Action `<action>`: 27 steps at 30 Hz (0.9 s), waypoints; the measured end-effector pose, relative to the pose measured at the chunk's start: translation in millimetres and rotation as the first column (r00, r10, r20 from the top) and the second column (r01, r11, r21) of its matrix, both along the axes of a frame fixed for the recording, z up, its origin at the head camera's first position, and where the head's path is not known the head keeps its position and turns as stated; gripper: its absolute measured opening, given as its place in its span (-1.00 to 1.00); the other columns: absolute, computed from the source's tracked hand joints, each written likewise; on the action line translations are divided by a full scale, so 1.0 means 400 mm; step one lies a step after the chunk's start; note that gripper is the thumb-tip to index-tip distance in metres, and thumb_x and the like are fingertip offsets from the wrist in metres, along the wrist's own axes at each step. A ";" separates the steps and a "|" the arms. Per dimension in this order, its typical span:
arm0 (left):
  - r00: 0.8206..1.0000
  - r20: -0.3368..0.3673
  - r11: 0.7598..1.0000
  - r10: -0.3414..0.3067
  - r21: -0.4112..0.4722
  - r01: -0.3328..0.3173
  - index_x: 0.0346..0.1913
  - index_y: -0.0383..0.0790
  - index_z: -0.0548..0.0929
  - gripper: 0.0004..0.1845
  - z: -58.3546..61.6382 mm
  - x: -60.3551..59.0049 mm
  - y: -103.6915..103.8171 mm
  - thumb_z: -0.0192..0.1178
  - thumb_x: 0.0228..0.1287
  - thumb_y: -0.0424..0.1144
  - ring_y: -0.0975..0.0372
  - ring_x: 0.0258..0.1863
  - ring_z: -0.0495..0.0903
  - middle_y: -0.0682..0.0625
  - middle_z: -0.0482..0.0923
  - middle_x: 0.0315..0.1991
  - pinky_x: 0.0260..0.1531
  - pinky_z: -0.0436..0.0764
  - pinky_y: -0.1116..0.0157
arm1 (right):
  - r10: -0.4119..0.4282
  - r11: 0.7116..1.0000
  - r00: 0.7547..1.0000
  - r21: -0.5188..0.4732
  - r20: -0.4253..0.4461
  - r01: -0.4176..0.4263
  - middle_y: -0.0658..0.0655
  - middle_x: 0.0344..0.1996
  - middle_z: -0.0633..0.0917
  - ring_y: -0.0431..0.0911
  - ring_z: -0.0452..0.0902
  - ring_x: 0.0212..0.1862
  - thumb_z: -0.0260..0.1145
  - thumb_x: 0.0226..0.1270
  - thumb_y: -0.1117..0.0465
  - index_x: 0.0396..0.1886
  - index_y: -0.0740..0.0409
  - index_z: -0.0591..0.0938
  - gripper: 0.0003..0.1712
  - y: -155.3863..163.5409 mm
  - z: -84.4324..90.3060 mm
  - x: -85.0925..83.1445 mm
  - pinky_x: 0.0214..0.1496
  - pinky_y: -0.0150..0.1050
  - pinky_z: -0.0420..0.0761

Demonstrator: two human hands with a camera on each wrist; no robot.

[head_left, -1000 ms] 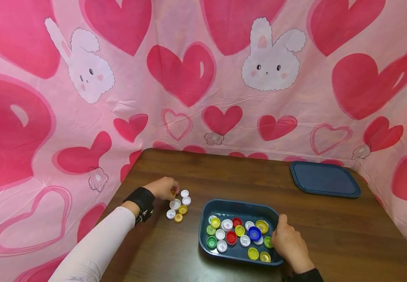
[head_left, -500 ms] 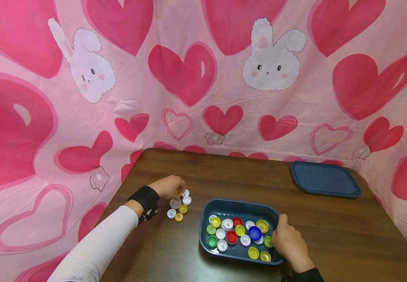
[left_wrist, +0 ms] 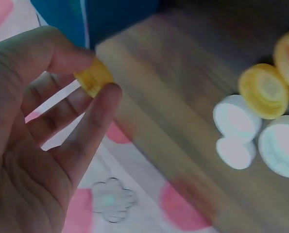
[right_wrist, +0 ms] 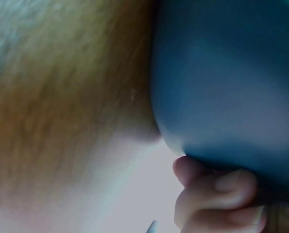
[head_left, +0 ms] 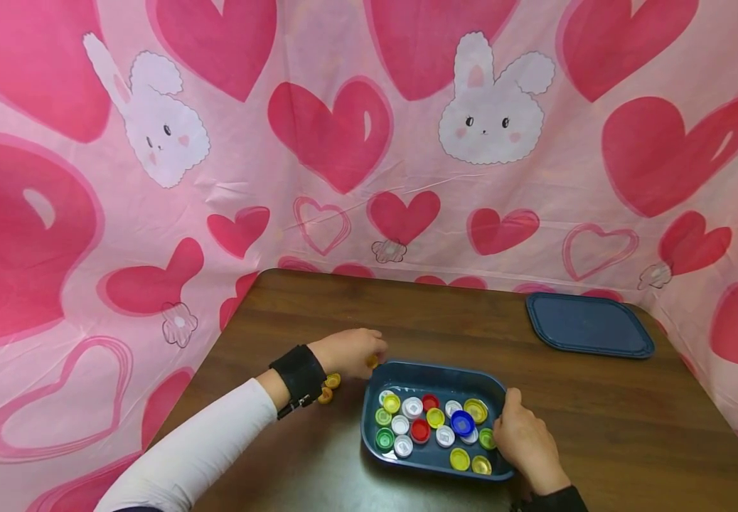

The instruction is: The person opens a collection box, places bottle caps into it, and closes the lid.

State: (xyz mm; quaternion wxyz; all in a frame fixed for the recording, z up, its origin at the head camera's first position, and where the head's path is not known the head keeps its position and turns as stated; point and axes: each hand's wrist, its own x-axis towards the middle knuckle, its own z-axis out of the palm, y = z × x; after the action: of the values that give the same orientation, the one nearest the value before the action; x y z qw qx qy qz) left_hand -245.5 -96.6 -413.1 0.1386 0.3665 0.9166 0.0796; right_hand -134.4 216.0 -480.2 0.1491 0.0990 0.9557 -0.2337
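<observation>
Between thumb and fingertip, my left hand (head_left: 346, 352) pinches a yellow bottle cap (left_wrist: 93, 79). This hand is by the back left corner of a dark blue plastic container (head_left: 439, 370). Several white, yellow, green, red and blue caps lie inside the container. At its right end my right hand (head_left: 527, 442) grips the rim; in the right wrist view, curled fingers (right_wrist: 217, 189) touch the underside of the wall. Loose yellow caps (left_wrist: 264, 91) and white caps (left_wrist: 237, 119) lie on the table; in the head view my left hand and wrist hide most of them.
A dark blue lid or flat tray (head_left: 589, 325) lies at the back right of the brown wooden table (head_left: 420, 313). Pink cloth (head_left: 407, 171) printed with hearts and rabbits hangs behind the table and along its sides.
My left hand has moved right, from the loose caps to the container's back left corner, carrying the yellow bottle cap. My right hand and the container have stayed in place.
</observation>
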 end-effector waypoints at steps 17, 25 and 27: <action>0.964 -0.035 0.963 -0.263 -0.066 0.260 0.03 -0.01 0.73 -0.66 0.008 0.092 0.113 0.48 0.17 -0.14 0.33 -0.15 0.52 0.14 0.59 -0.15 -0.18 0.56 0.51 | 0.003 1.000 1.000 -0.005 -0.009 -0.003 0.30 -0.38 0.58 0.08 0.49 -0.42 0.16 0.41 0.26 0.12 0.42 0.22 -0.54 -0.001 0.003 0.002 -0.40 -0.03 0.54; 0.926 0.014 0.923 -0.376 -0.080 0.376 0.05 0.01 0.72 -0.66 0.002 0.128 0.168 0.46 0.19 -0.18 0.36 -0.16 0.50 0.17 0.58 -0.16 -0.17 0.49 0.56 | 0.018 1.000 0.998 0.010 -0.064 -0.017 0.32 -0.38 0.61 0.10 0.54 -0.41 0.13 0.39 0.27 0.05 0.38 0.27 -0.63 -0.001 0.001 0.004 -0.42 0.01 0.51; 0.918 0.008 0.914 -0.398 -0.082 0.397 0.06 0.02 0.72 -0.66 0.002 0.132 0.178 0.45 0.20 -0.19 0.37 -0.16 0.48 0.18 0.58 -0.15 -0.16 0.47 0.57 | 0.023 1.000 0.997 0.013 -0.078 -0.022 0.33 -0.39 0.62 0.11 0.54 -0.41 0.12 0.38 0.27 0.04 0.38 0.27 -0.63 0.001 0.000 0.005 -0.42 0.02 0.50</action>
State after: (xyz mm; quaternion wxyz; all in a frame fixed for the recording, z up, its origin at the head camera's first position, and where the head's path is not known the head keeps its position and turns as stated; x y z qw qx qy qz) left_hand -192.6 -25.4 -412.5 0.1629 0.5394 0.8261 0.0108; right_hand -132.4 216.5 -480.1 0.1139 0.0798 0.9633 -0.2298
